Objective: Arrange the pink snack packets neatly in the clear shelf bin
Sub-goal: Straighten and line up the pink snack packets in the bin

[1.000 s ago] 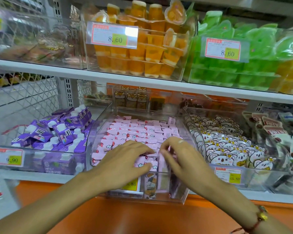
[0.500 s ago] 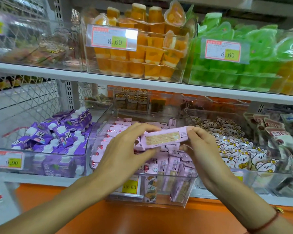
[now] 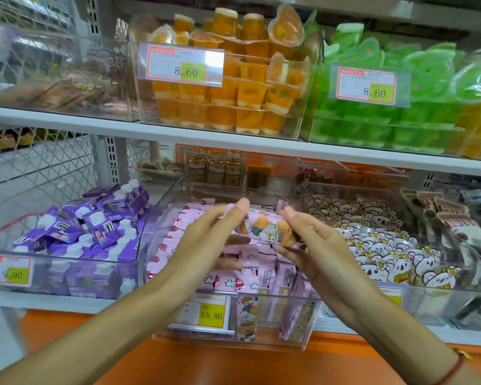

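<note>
Flipped print-side up, pink packet (image 3: 264,227) lies crosswise, left hand (image 3: 206,240) and right hand (image 3: 314,245) pinching its ends

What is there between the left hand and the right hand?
In the head view, one pink snack packet spans the gap, held by left hand and right hand.

bright even store light, glare on clear plastic, left edge motion-blurred, wide-angle bending at edges
</note>
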Action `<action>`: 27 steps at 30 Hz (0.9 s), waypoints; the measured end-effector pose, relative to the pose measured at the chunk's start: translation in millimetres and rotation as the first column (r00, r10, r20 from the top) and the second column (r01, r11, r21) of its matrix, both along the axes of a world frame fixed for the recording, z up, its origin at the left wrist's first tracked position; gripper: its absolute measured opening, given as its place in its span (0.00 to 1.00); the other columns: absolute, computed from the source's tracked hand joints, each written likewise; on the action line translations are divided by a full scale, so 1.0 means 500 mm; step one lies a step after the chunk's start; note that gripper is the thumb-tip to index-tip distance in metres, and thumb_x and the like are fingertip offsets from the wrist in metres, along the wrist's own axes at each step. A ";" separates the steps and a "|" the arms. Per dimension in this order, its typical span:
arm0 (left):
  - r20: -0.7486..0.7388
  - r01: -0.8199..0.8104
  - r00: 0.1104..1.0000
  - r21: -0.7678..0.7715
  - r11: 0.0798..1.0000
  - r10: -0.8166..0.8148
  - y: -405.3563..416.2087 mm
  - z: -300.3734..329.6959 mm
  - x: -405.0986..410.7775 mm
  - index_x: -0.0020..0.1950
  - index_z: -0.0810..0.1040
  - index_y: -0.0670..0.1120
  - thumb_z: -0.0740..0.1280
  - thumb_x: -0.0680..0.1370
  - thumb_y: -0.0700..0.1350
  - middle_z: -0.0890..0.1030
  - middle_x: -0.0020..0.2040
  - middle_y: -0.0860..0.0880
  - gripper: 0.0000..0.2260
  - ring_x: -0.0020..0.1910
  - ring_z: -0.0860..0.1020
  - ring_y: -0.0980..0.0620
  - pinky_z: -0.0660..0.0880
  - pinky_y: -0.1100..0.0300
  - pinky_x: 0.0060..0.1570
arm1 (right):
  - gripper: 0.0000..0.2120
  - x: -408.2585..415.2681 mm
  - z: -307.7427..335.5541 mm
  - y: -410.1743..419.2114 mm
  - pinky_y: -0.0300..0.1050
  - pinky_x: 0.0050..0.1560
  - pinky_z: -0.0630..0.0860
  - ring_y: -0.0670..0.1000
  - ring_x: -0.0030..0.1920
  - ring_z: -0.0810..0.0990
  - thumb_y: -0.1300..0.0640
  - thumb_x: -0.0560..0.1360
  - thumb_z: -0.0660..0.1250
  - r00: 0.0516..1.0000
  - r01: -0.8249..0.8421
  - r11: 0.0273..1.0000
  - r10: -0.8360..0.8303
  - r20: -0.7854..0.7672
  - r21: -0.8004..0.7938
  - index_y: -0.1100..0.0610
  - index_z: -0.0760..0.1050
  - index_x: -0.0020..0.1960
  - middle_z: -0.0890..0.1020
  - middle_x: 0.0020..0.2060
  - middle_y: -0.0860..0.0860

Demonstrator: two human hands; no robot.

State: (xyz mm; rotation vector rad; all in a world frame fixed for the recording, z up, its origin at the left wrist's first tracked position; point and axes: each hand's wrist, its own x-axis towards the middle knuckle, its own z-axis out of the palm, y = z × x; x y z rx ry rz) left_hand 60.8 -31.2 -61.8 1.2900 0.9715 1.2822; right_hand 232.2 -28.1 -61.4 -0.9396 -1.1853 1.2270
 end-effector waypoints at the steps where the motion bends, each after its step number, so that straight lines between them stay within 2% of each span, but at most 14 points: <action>1: -0.008 0.003 1.000 0.043 0.999 -0.002 -0.002 0.001 -0.002 0.49 0.82 0.57 0.69 0.67 0.62 0.84 0.46 0.59 0.15 0.46 0.82 0.60 0.78 0.64 0.34 | 0.17 0.002 0.000 0.000 0.32 0.40 0.78 0.43 0.36 0.82 0.42 0.63 0.72 1.000 -0.008 1.000 0.008 -0.025 -0.022 0.53 0.84 0.44 0.83 0.34 0.47; 4: -0.017 -0.023 1.000 0.098 0.995 0.024 -0.009 0.005 -0.003 0.51 0.82 0.53 0.69 0.73 0.52 0.85 0.44 0.57 0.09 0.42 0.83 0.60 0.77 0.69 0.34 | 0.18 0.004 -0.002 -0.002 0.33 0.38 0.78 0.47 0.42 0.85 0.40 0.66 0.68 0.999 -0.024 0.998 0.022 -0.041 -0.066 0.53 0.84 0.44 0.86 0.41 0.51; 6: 0.040 -0.080 0.996 0.063 0.995 0.077 -0.007 0.002 -0.001 0.49 0.82 0.49 0.69 0.73 0.52 0.85 0.40 0.55 0.09 0.39 0.83 0.58 0.78 0.69 0.34 | 0.22 0.003 -0.002 -0.004 0.36 0.39 0.79 0.50 0.47 0.85 0.37 0.69 0.63 0.996 -0.063 0.992 0.055 -0.074 -0.108 0.53 0.83 0.49 0.86 0.45 0.53; 8: 0.127 -0.109 0.986 -0.021 0.994 0.111 -0.004 -0.003 0.000 0.49 0.81 0.45 0.70 0.72 0.52 0.85 0.39 0.53 0.12 0.40 0.84 0.56 0.78 0.68 0.35 | 0.27 0.002 -0.001 -0.004 0.39 0.39 0.80 0.52 0.50 0.84 0.36 0.72 0.60 0.977 -0.138 0.981 0.113 -0.180 -0.135 0.57 0.78 0.57 0.85 0.50 0.54; 10: 0.212 -0.077 0.972 -0.098 0.992 0.097 -0.002 -0.007 0.002 0.53 0.79 0.43 0.70 0.73 0.52 0.85 0.44 0.49 0.15 0.42 0.84 0.54 0.78 0.68 0.36 | 0.27 0.003 0.002 -0.006 0.41 0.39 0.80 0.55 0.48 0.84 0.39 0.72 0.63 0.949 -0.170 0.978 0.130 -0.286 -0.120 0.58 0.76 0.59 0.84 0.48 0.54; 11: 0.217 -0.061 0.973 -0.108 0.992 0.083 -0.002 -0.010 0.003 0.52 0.80 0.43 0.69 0.73 0.52 0.86 0.45 0.49 0.15 0.42 0.84 0.53 0.79 0.68 0.36 | 0.25 0.005 0.001 -0.007 0.40 0.40 0.80 0.55 0.48 0.84 0.40 0.71 0.66 0.950 -0.169 0.982 0.138 -0.278 -0.090 0.58 0.77 0.59 0.84 0.47 0.54; 13: 0.130 -0.079 0.988 -0.048 0.996 0.084 0.000 -0.014 0.005 0.49 0.81 0.44 0.68 0.73 0.53 0.86 0.41 0.51 0.13 0.41 0.84 0.55 0.78 0.68 0.35 | 0.21 0.007 -0.001 -0.009 0.39 0.45 0.79 0.51 0.50 0.84 0.41 0.68 0.72 0.985 -0.132 0.991 0.131 -0.111 -0.003 0.54 0.79 0.55 0.84 0.49 0.53; 15: -0.004 -0.111 0.994 0.130 0.985 0.112 0.001 -0.016 0.002 0.47 0.82 0.47 0.67 0.70 0.56 0.85 0.39 0.52 0.14 0.39 0.83 0.57 0.78 0.67 0.36 | 0.19 0.014 -0.004 -0.011 0.39 0.48 0.78 0.45 0.50 0.82 0.42 0.64 0.76 0.986 -0.046 0.994 0.030 0.162 0.099 0.47 0.80 0.52 0.84 0.49 0.48; 17: -0.134 -0.100 0.979 0.333 0.938 0.152 0.003 -0.017 -0.004 0.46 0.82 0.51 0.67 0.69 0.59 0.84 0.41 0.52 0.14 0.41 0.82 0.56 0.78 0.63 0.40 | 0.18 0.025 -0.005 -0.011 0.39 0.49 0.76 0.42 0.50 0.80 0.42 0.62 0.76 0.903 0.035 0.960 -0.149 0.403 0.277 0.43 0.79 0.51 0.82 0.49 0.44; 20: -0.258 -0.039 0.952 0.432 0.901 0.165 0.000 -0.026 -0.002 0.47 0.82 0.59 0.69 0.70 0.60 0.83 0.43 0.52 0.10 0.44 0.81 0.54 0.79 0.58 0.44 | 0.19 0.025 -0.006 -0.017 0.32 0.52 0.72 0.41 0.53 0.77 0.42 0.66 0.74 0.767 -0.132 0.889 -0.189 0.613 0.439 0.38 0.76 0.56 0.80 0.51 0.38; 22: -0.281 -0.009 0.948 0.444 0.896 0.149 -0.003 -0.033 0.006 0.50 0.81 0.62 0.71 0.69 0.61 0.83 0.45 0.55 0.11 0.44 0.81 0.57 0.79 0.61 0.42 | 0.19 0.019 -0.015 -0.020 0.28 0.50 0.70 0.38 0.52 0.77 0.44 0.68 0.71 0.697 -0.246 0.856 -0.170 0.697 0.455 0.38 0.74 0.59 0.79 0.51 0.34; 24: -0.294 0.006 0.945 0.452 0.892 0.143 0.000 -0.039 0.004 0.53 0.77 0.64 0.71 0.68 0.62 0.81 0.50 0.61 0.15 0.48 0.80 0.60 0.78 0.66 0.44 | 0.18 0.019 -0.019 -0.018 0.31 0.48 0.73 0.39 0.50 0.79 0.47 0.70 0.71 0.680 -0.238 0.838 -0.217 0.700 0.491 0.38 0.72 0.59 0.80 0.50 0.36; 26: -0.412 0.021 0.890 0.464 0.886 0.194 0.009 -0.043 -0.011 0.55 0.73 0.64 0.71 0.68 0.62 0.77 0.54 0.65 0.18 0.54 0.76 0.63 0.76 0.65 0.47 | 0.19 0.026 -0.019 -0.013 0.33 0.45 0.76 0.42 0.46 0.81 0.51 0.70 0.74 0.764 -0.116 0.858 -0.245 0.597 0.501 0.38 0.71 0.57 0.81 0.47 0.41; 27: -0.517 0.043 0.820 0.484 0.874 0.246 0.012 -0.045 -0.023 0.54 0.72 0.64 0.71 0.68 0.62 0.75 0.55 0.66 0.17 0.55 0.74 0.66 0.74 0.66 0.50 | 0.21 0.030 -0.021 -0.012 0.31 0.43 0.76 0.41 0.43 0.82 0.53 0.70 0.75 0.802 -0.059 0.874 -0.246 0.544 0.482 0.38 0.70 0.56 0.80 0.45 0.41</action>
